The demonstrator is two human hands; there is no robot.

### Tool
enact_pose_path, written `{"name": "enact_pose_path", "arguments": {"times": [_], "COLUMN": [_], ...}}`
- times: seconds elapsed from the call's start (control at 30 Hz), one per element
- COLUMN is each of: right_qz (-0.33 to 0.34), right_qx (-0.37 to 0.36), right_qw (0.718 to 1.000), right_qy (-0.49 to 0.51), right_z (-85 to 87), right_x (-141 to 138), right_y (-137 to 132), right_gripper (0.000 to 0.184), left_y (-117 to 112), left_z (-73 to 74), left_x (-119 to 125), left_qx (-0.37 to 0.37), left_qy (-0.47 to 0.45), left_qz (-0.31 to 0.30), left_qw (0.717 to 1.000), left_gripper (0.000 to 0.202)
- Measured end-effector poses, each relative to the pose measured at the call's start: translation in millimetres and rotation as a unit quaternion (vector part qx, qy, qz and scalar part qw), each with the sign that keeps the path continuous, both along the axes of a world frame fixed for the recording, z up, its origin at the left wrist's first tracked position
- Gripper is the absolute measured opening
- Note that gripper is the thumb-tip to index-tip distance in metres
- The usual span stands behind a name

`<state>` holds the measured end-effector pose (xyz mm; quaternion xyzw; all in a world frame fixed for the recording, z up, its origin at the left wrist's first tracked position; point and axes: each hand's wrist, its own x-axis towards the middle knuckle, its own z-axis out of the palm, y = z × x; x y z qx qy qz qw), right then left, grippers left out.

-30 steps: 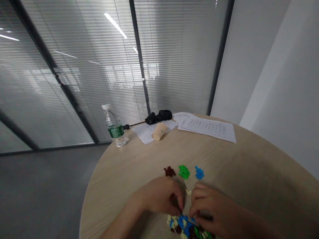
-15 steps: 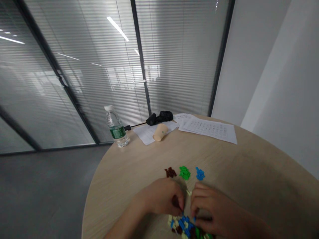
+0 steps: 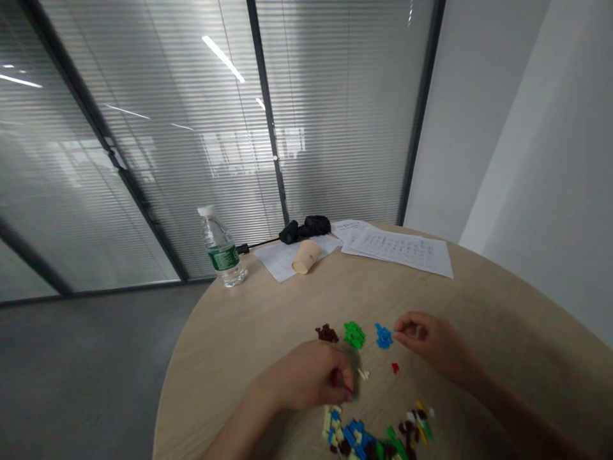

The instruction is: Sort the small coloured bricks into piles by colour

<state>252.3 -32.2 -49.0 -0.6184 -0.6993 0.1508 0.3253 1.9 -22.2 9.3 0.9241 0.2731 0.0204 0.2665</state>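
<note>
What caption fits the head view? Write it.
Right hand beside the small blue pile, left hand near the mixed pieces on a pale table.

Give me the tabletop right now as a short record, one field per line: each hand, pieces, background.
Left hand: above the table, small bluish piece at its fingertips
Right hand: fingertips beside the blue pile; whether they hold anything is unclear
Other single-color groups: brown, green, cream
Lone piece: red
Nearest the person: mixed pieces
Behind: upright bottle, cup on its side, printed papers
</note>
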Motion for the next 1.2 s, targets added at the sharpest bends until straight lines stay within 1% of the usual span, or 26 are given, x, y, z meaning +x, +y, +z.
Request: {"name": "enact_pose_path", "arguments": {"times": [0.07,0.17,0.33,0.4,0.53,0.63,0.73,0.8,0.87,0.93,1.03,1.2], "right_qz": [0.009,0.039,0.054,0.052,0.018,0.031,0.096,0.160,0.190,0.195,0.171,0.169], "right_qx": [-0.011,-0.003,0.001,0.007,0.028,0.052,0.093,0.107,0.102,0.101,0.108,0.155], "right_qw": [1.000,0.999,0.999,0.999,0.999,0.998,0.991,0.981,0.976,0.975,0.979,0.973], "right_qy": [0.005,0.002,0.004,0.004,0.011,0.021,0.029,0.038,0.036,0.034,0.027,0.036], "right_z": [-3.6,-6.2,-9.8,-11.9,-13.1,-6.7,6.3,16.0,23.7,27.6,26.4,20.6], "right_x": [-0.1,-3.6,-4.2,-3.3,-3.1,-7.1,-17.4,-26.7,-35.7,-42.3,-46.1,-44.8], "right_y": [3.5,4.7,5.6,6.9,8.4,3.4,-10.7,-22.8,-33.2,-39.1,-39.4,-34.3], "right_gripper": [0.011,0.011,0.013,0.013,0.013,0.013,0.013,0.011,0.011,0.009,0.010,0.016], "left_y": [0.1,0.7,2.2,2.5,2.7,1.5,-1.8,-4.3,-6.0,-6.7,-6.5,-5.6], "left_z": [0.7,0.1,-3.2,-3.7,-3.2,-3.9,-7.0,-9.8,-12.0,-13.0,-13.3,-15.4], "left_x": [-0.1,-0.2,0.1,0.4,2.2,6.0,11.8,15.8,19.1,21.6,24.3,26.8], "left_qx": [-0.004,0.003,0.013,0.013,-0.002,-0.032,-0.087,-0.135,-0.178,-0.206,-0.220,-0.200], "left_qy": [0.003,-0.002,-0.019,-0.019,-0.033,-0.057,-0.114,-0.167,-0.213,-0.245,-0.263,-0.238], "left_qz": [0.009,0.012,0.009,0.014,0.022,0.033,0.065,0.092,0.117,0.138,0.160,0.182], "left_qw": [1.000,1.000,1.000,1.000,0.999,0.997,0.987,0.972,0.953,0.937,0.926,0.933], "left_gripper": [0.007,0.007,0.005,0.004,0.006,0.006,0.007,0.011,0.015,0.017,0.018,0.018]}}
